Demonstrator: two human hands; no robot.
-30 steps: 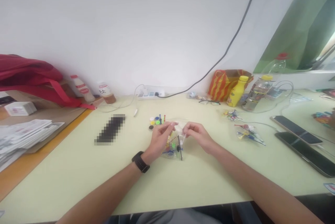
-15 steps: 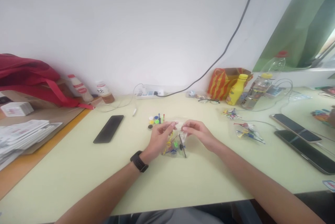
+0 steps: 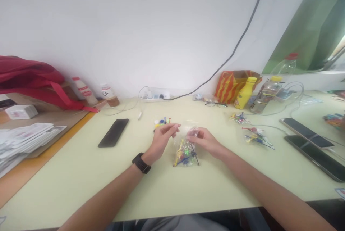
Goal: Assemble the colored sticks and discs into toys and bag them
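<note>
The right hand [image 3: 203, 140] is curled, its thumb and fingers pinching the upper right part of a clear plastic bag [image 3: 185, 156]. The left hand [image 3: 162, 136] is by the bag's upper left, fingers bent and thumb tip close to the fingertips; whether it grips the bag's thin edge I cannot tell. The bag is upright between the hands, in front of the person, with yellow, green, blue and black plastic pieces inside. A black smartwatch [image 3: 141, 163] circles the left wrist. Just beyond the left hand, partly hidden by it, sit small coloured discs [image 3: 156, 122] and arrow-tipped sticks [image 3: 165, 119]. Further left, a black smartphone [image 3: 113, 132] lies on the pale green table [image 3: 161, 195]. Well to the right lie two more bags of pieces [image 3: 257, 138], near a yellow bottle [image 3: 245, 93] and eyeglasses [image 3: 215, 104].
</note>
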